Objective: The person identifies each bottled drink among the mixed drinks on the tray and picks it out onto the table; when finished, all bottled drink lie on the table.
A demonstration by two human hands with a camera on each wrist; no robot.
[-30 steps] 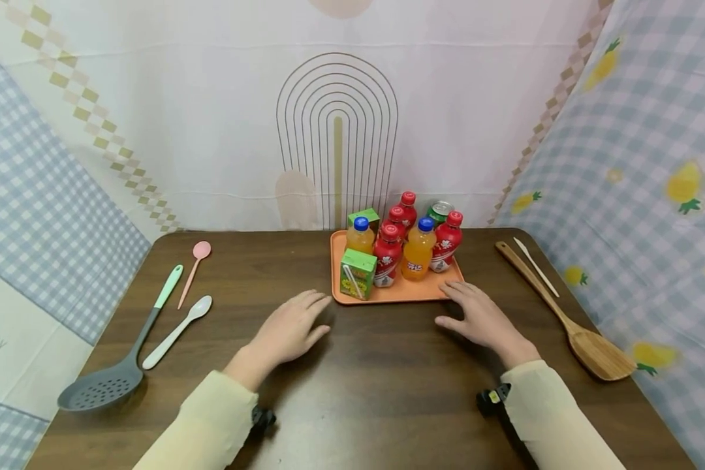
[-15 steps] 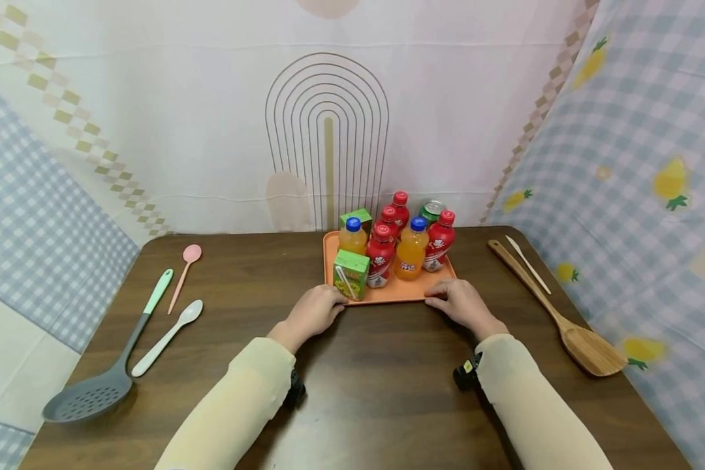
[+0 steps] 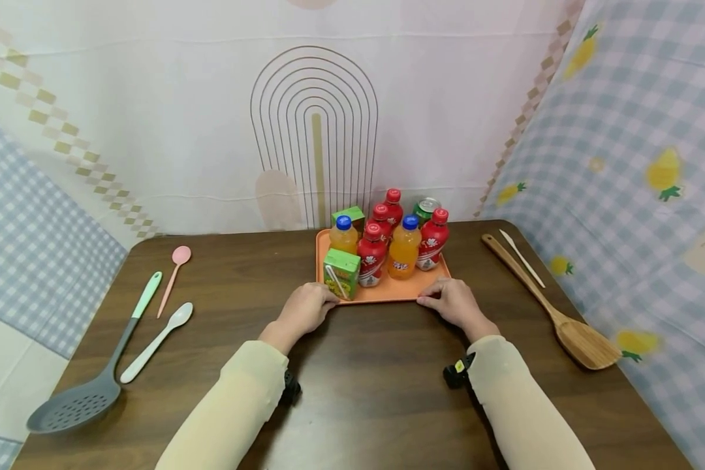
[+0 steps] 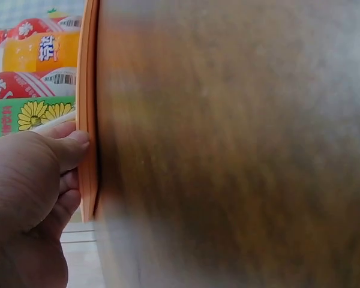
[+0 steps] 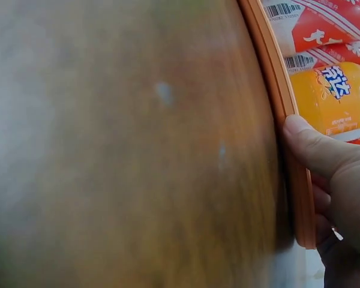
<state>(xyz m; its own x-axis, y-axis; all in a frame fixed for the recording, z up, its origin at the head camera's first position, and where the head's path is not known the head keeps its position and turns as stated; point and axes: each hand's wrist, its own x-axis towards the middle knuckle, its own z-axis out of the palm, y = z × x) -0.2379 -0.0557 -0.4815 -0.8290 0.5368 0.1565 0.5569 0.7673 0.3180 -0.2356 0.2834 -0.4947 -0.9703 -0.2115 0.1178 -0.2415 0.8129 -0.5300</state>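
An orange tray (image 3: 382, 298) stands at the back of the table, loaded with drinks. My left hand (image 3: 305, 308) pinches its front rim near the left corner, thumb outside and fingers over the edge. Toward the right corner my right hand (image 3: 455, 303) pinches the same rim. On the tray are a green juice box (image 3: 342, 271) beside my left fingers, several red bottles (image 3: 373, 258) and orange-drink bottles (image 3: 405, 248) with blue caps. A green can (image 3: 426, 207) and a second green box (image 3: 348, 215) are partly hidden behind them.
At the left lie a grey slotted turner (image 3: 79, 403) with a mint handle, a white spoon (image 3: 158, 341) and a pink spoon (image 3: 175, 277). A wooden spatula (image 3: 581, 339) and a thin white knife (image 3: 523, 259) lie at the right. Patterned cloth (image 3: 211, 130) hangs behind.
Both hands have moved in to the tray's front rim and taken hold of it. The head view has shifted slightly to the right; the drinks keep their arrangement.
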